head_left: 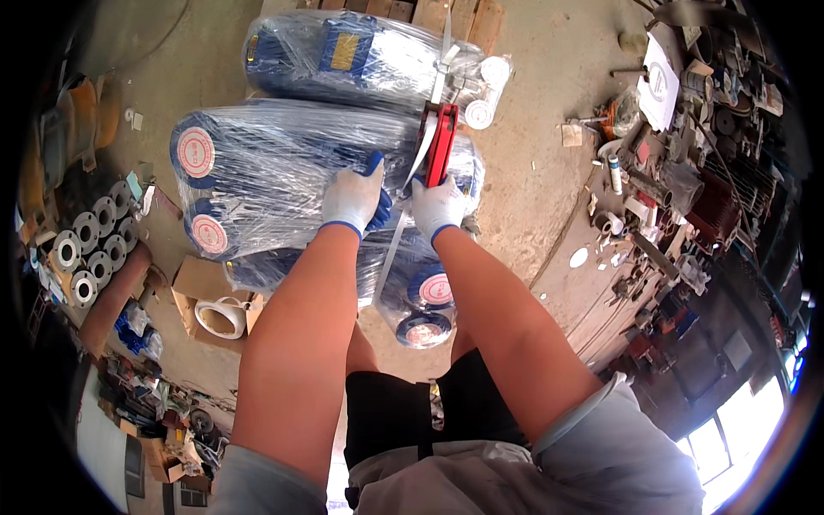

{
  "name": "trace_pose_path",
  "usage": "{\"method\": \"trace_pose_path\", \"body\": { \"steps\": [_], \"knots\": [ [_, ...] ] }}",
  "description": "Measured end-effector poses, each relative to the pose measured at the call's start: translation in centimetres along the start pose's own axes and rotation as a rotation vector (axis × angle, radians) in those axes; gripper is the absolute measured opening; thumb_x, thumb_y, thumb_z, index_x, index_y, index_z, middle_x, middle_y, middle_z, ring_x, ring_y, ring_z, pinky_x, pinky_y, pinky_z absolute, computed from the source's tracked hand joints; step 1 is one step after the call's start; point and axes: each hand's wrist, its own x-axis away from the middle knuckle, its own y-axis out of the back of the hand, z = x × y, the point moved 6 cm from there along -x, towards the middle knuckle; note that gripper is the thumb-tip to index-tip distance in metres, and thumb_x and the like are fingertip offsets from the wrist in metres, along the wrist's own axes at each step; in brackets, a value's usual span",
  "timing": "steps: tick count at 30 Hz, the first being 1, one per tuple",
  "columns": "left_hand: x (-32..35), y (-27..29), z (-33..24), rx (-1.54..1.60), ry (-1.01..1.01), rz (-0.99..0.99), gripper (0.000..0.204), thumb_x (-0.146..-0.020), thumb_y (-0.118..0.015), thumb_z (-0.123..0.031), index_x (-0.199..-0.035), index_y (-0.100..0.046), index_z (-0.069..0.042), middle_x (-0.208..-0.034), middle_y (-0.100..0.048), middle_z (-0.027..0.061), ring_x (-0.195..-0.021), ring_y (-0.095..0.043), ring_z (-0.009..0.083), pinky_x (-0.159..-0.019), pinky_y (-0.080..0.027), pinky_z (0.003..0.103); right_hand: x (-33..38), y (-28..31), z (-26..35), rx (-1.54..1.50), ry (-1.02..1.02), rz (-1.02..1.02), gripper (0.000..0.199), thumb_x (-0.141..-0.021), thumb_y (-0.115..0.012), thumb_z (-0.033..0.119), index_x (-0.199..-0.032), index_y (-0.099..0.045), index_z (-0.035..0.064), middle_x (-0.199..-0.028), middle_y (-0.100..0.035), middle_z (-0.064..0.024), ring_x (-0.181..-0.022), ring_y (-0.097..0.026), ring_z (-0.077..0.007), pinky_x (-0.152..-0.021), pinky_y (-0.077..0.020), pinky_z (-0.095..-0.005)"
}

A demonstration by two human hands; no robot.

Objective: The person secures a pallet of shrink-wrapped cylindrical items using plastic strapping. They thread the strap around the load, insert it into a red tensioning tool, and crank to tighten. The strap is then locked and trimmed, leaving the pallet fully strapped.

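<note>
Both hands wear white gloves with blue palms. My right hand (pixel 439 206) is closed round the lower end of a red long-handled strapping tool (pixel 441 144). A pale strap (pixel 394 251) runs through the tool's place and down over the bundle, with its upper length (pixel 445 51) crossing the far wrapped piece. Just left of the strap, my left hand (pixel 350 199) is open over the wrapping, its thumb stretched out and nothing visible in it. Beneath both hands lies a large blue machine part (pixel 266 163) in clear stretch film, with round flanges bearing white-and-red discs (pixel 196 153).
A second wrapped blue piece (pixel 292 56) lies at the far side, near wooden pallet boards (pixel 485 24). An open cardboard box (pixel 193 279) holds a white ring-shaped part (pixel 221 318). Metal flanges (pixel 87 230) stand in rows at left. Scrap and tools (pixel 644 206) litter the right side.
</note>
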Motion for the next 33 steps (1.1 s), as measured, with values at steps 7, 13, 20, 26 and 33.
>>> {"method": "trace_pose_path", "body": {
  "steps": [7, 13, 20, 26, 33],
  "knots": [
    [-1.2, 0.1, 0.7, -0.063, -0.078, -0.149, 0.071, -0.099, -0.057, -0.063, -0.078, -0.077, 0.001, -0.070, -0.075, 0.0124, -0.066, -0.076, 0.0267, -0.068, -0.062, 0.039, -1.7, -0.4, -2.7, -0.498, -0.114, 0.394, 0.061, -0.090, -0.079, 0.038, -0.129, -0.061, -0.0053, -0.108, -0.075, -0.0225, -0.096, -0.075, -0.0342, -0.085, -0.0592, -0.0415],
    [-1.2, -0.2, 0.7, -0.057, -0.001, -0.101, 0.070, -0.098, -0.057, -0.065, -0.079, -0.078, -0.001, -0.075, -0.077, 0.0140, -0.078, -0.078, 0.0303, -0.079, -0.062, 0.040, -2.0, -0.9, -3.2, -0.849, -0.230, 0.634, 0.051, -0.090, -0.080, 0.027, -0.127, -0.063, -0.0034, -0.100, -0.074, -0.0134, -0.080, -0.073, -0.0239, -0.068, -0.0596, -0.0370],
    [-2.0, -0.9, 1.4, -0.026, 0.049, 0.016, 0.073, -0.095, -0.056, -0.068, -0.093, -0.080, 0.001, -0.098, -0.079, 0.0225, -0.102, -0.076, 0.0393, -0.095, -0.058, 0.046, -2.5, 10.2, 2.2, 0.086, 0.127, 0.350, 0.051, -0.087, -0.077, 0.039, -0.106, -0.070, -0.0078, -0.089, -0.075, -0.0250, -0.083, -0.077, -0.0356, -0.077, -0.0614, -0.0423],
    [-1.7, -0.2, 1.0, -0.021, -0.066, -0.107, 0.066, -0.100, -0.059, -0.058, -0.076, -0.075, 0.002, -0.074, -0.075, 0.0152, -0.070, -0.074, 0.0299, -0.069, -0.060, 0.040, -3.6, 21.4, 8.9, 0.429, 0.170, 0.470, 0.029, -0.089, -0.068, 0.022, -0.088, -0.070, -0.0076, -0.073, -0.071, -0.0160, -0.059, -0.074, -0.0283, -0.052, -0.0598, -0.0405],
    [1.0, 1.0, -1.2, -0.133, -0.081, -0.191, 0.067, -0.097, -0.061, -0.062, -0.083, -0.077, 0.002, -0.083, -0.076, 0.0192, -0.082, -0.075, 0.0322, -0.079, -0.060, 0.042, -2.6, 9.1, -0.6, -0.861, -0.415, 0.567, 0.024, -0.092, -0.077, 0.015, -0.103, -0.071, -0.0054, -0.084, -0.072, -0.0138, -0.064, -0.070, -0.0256, -0.057, -0.0580, -0.0405]
  ]
}}
